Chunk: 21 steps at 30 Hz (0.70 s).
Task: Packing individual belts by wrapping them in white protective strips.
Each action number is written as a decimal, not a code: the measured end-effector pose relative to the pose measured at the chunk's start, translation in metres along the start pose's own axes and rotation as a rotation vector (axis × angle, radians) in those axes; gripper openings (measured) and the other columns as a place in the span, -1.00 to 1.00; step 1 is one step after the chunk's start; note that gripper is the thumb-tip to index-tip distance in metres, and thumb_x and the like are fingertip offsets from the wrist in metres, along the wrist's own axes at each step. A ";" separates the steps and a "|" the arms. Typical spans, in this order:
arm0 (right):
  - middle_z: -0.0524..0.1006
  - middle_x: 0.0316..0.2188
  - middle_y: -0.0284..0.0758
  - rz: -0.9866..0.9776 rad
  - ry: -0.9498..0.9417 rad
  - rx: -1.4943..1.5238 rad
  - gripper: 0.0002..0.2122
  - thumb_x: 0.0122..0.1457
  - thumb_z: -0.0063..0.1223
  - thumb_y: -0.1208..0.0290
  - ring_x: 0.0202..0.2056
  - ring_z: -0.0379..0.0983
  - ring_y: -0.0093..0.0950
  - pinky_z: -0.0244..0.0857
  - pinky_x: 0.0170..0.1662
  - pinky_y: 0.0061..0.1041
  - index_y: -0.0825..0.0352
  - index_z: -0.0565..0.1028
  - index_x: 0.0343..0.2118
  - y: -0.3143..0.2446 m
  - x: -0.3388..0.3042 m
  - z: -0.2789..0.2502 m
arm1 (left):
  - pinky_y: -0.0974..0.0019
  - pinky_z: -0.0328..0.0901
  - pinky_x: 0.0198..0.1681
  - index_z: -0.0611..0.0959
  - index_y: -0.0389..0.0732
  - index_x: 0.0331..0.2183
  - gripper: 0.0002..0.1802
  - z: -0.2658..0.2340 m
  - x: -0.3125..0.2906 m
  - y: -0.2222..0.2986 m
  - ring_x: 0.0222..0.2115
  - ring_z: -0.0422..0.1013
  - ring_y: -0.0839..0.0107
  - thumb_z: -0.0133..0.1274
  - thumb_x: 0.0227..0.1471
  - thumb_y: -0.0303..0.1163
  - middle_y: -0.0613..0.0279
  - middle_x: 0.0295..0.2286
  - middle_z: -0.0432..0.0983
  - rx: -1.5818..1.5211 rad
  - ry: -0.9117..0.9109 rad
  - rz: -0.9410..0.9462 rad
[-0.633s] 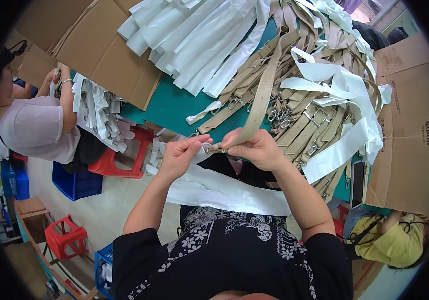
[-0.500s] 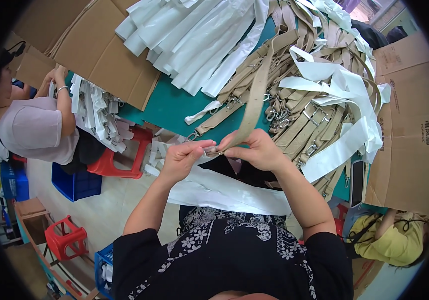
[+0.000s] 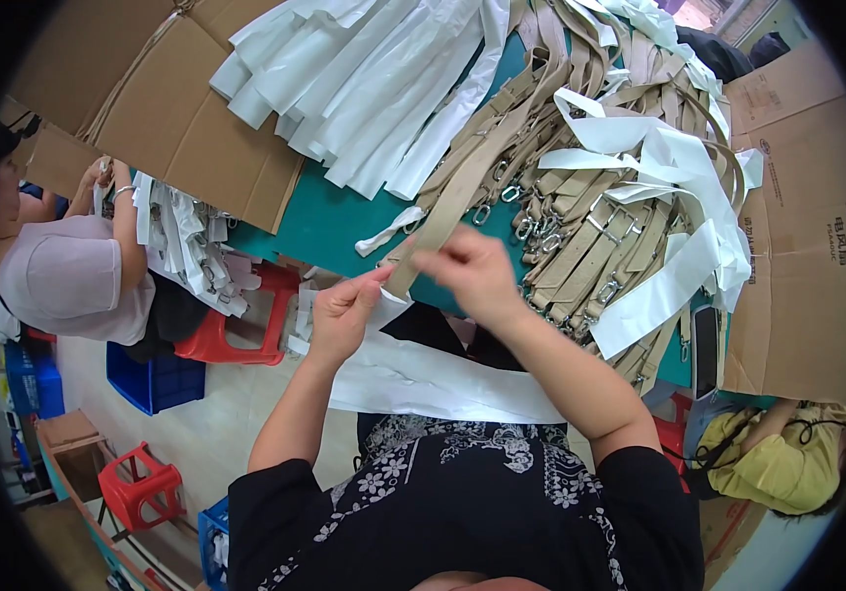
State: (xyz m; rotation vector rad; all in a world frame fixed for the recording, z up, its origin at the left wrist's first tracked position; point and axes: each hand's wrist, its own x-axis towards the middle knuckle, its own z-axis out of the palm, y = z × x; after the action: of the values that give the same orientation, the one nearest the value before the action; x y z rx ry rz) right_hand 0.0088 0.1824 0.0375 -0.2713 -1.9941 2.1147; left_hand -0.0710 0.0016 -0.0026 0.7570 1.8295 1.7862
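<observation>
Head view: hands (image 3: 413, 286) pinching tan strap (image 3: 447, 207) end.

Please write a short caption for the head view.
Both hands, left hand and right hand, pinch a tan strap over a green table.

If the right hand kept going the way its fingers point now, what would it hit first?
The right hand points left toward the left hand; it would probably meet those fingertips first, right by the tan strap, though depth is unclear.

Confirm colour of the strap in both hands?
Tan strap, pinched by the left hand and right hand; head view.
</observation>
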 end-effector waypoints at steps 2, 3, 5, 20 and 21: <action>0.47 -0.28 -0.40 -0.242 -0.040 -0.106 -0.79 -0.02 0.13 0.47 -0.28 0.36 -0.59 0.23 -0.17 -0.57 0.36 0.51 -0.27 0.025 -0.013 0.019 | 0.52 0.27 -0.25 0.58 -0.25 -0.19 -0.71 0.005 0.006 0.004 -0.33 0.40 0.60 -0.01 0.08 -0.32 0.27 -0.31 0.54 -0.058 0.020 0.044; 0.47 -0.28 -0.40 -0.247 -0.043 -0.106 -0.79 -0.02 0.13 0.47 -0.28 0.36 -0.59 0.23 -0.17 -0.57 0.36 0.51 -0.27 0.027 -0.013 0.019 | 0.52 0.27 -0.26 0.59 -0.26 -0.21 -0.73 0.004 0.007 0.002 -0.35 0.41 0.60 -0.01 0.07 -0.33 0.26 -0.31 0.55 -0.060 0.023 0.062; 0.45 -0.23 -0.37 0.196 -0.014 0.041 -0.73 0.00 0.12 0.40 -0.21 0.37 -0.55 0.21 -0.11 -0.54 0.34 0.46 -0.20 0.029 -0.011 0.018 | 0.52 0.28 -0.27 0.60 -0.27 -0.22 -0.74 -0.003 0.006 -0.002 -0.36 0.41 0.60 0.00 0.07 -0.34 0.26 -0.32 0.55 -0.062 0.025 0.083; 0.25 -0.52 -0.44 -0.292 0.225 0.792 -0.63 0.22 -0.30 0.04 -0.44 0.25 -0.54 0.26 -0.15 -0.35 0.26 0.21 -0.11 -0.084 0.039 0.008 | 0.47 0.27 -0.22 0.58 -0.34 -0.24 -0.75 -0.052 -0.002 -0.026 -0.35 0.43 0.48 -0.02 0.07 -0.39 0.16 -0.34 0.54 0.268 0.084 0.225; 0.25 -0.52 -0.44 -0.292 0.224 0.791 -0.63 0.22 -0.30 0.04 -0.44 0.25 -0.54 0.26 -0.15 -0.35 0.26 0.21 -0.11 -0.093 0.038 0.016 | 0.47 0.27 -0.21 0.57 -0.36 -0.22 -0.70 -0.052 -0.001 -0.025 -0.34 0.42 0.48 -0.04 0.09 -0.34 0.15 -0.32 0.53 0.195 0.128 0.216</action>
State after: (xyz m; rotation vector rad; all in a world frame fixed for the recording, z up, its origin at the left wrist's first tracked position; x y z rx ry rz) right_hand -0.0285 0.1832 0.1315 -0.0614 -0.8986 2.3414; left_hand -0.1066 -0.0372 -0.0259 0.9655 2.0980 1.8437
